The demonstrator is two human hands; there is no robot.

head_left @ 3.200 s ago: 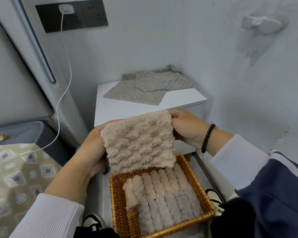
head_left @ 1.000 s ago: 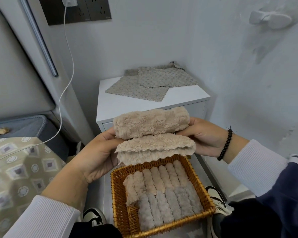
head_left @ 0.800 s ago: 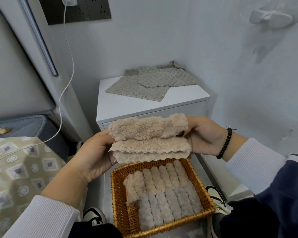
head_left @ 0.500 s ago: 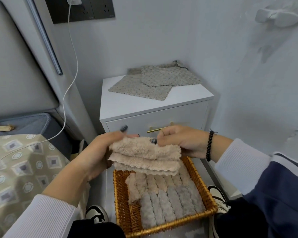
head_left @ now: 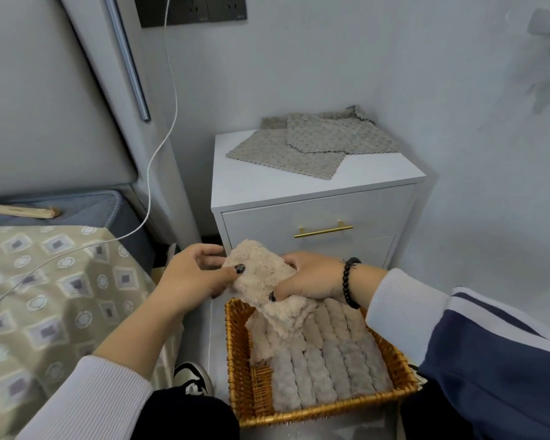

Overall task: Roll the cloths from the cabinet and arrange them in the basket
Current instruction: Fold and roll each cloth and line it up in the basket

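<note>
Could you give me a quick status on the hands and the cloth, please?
Left hand and right hand both grip beige cloth over basket. Grey cloths wait on cabinet. Nothing in the way.

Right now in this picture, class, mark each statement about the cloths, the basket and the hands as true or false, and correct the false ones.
1. Both hands hold the beige cloth. True: the left hand and the right hand grip it above the basket's far end.
2. The wicker basket holds nothing. False: rolled cloths lie in it side by side.
3. Grey cloths lie flat on the white cabinet. True.
4. The cabinet drawer stands pulled out. False: it is closed.
5. A bead bracelet is on the left wrist. False: it is on the right wrist.
</note>
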